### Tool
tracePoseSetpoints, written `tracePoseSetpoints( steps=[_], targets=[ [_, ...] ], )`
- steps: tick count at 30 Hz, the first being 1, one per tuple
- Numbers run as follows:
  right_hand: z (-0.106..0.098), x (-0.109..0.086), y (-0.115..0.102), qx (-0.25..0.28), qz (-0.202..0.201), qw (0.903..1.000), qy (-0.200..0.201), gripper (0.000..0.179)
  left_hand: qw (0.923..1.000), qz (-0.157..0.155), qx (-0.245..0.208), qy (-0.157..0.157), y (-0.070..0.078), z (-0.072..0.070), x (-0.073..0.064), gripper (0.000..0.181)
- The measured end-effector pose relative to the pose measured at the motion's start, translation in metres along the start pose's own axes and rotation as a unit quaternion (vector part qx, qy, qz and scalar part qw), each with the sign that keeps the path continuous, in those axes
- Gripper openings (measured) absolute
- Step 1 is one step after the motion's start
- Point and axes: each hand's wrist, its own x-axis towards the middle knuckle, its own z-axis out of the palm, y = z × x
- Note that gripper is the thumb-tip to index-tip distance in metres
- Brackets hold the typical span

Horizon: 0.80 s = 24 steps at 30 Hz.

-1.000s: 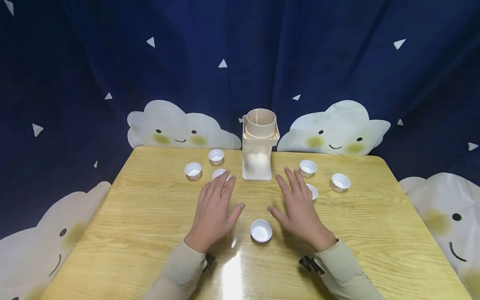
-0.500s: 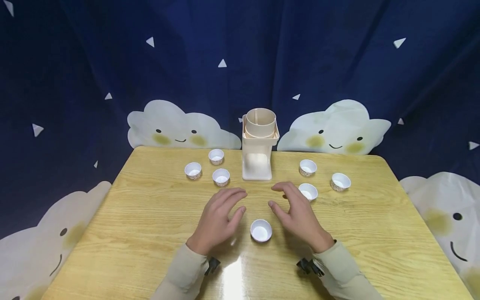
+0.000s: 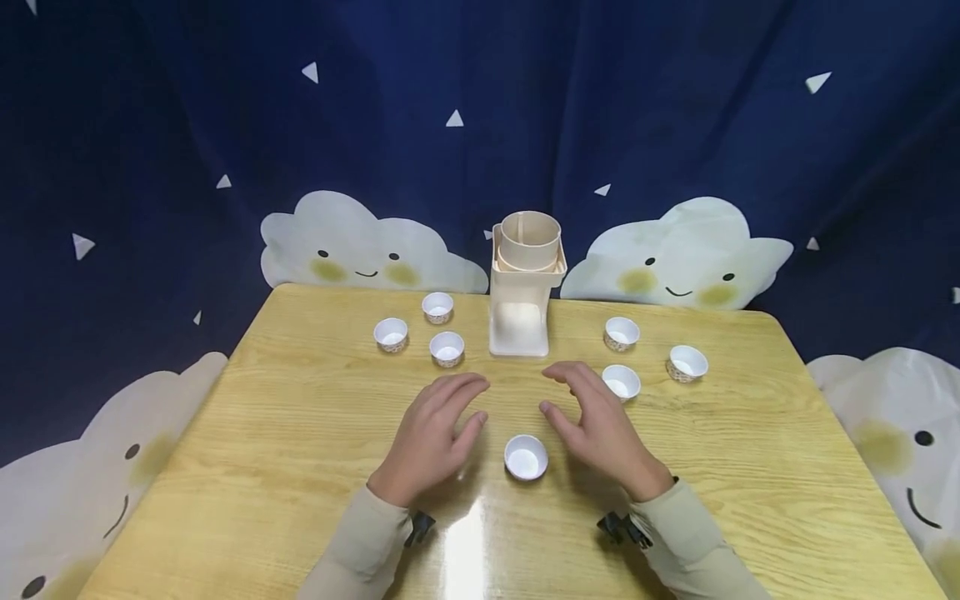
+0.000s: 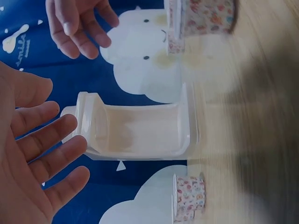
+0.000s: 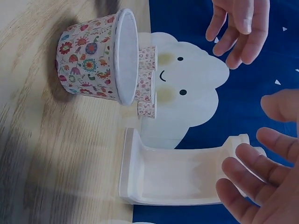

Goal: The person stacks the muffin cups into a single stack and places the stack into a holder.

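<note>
My left hand [image 3: 431, 433] hovers over the table, fingers relaxed and slightly bent, holding nothing. Mirroring it, my right hand [image 3: 600, 429] hangs with loosely curved fingers, its palm facing the left one. Between and just below them stands a paper cup [image 3: 526, 458], white inside; the right wrist view shows this cup [image 5: 88, 58] with a colourful floral print outside. Beyond the hands, at the table's back edge, is a cream-coloured stand [image 3: 519, 321] with a round cup-like holder [image 3: 531, 242] on top. Neither hand touches a cup or the stand.
Several more paper cups stand in two groups: left ones include a cup [image 3: 447, 349] and another cup [image 3: 391, 334]; right ones include a cup [image 3: 622, 382] and a cup [image 3: 687, 363]. The wooden table [image 3: 262, 433] ends at a blue curtain [image 3: 405, 100] with cloud figures.
Both hands drew their fingers back from outstretched to softly bent, uncovering cups behind them. The head view has shifted slightly. The cups and stand stay put.
</note>
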Motion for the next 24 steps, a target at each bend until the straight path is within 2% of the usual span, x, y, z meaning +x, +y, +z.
tracePoseSetpoints(
  steps=[7, 16, 24],
  targets=[
    [0.0, -0.002, 0.001, 0.006, -0.01, 0.9998, -0.016, 0.039, 0.9991, 0.015, 0.037, 0.015, -0.004, -0.001, -0.003, 0.036],
    [-0.002, -0.007, 0.006, -0.006, -0.01, 0.9994, -0.032, 0.037, 0.9997, -0.001, 0.021, 0.012, -0.006, -0.002, -0.003, 0.036],
    [-0.004, -0.013, 0.009, -0.01, -0.013, 0.9991, -0.04, 0.037, 0.9997, -0.002, 0.024, -0.009, -0.005, -0.002, -0.001, 0.038]
  ],
)
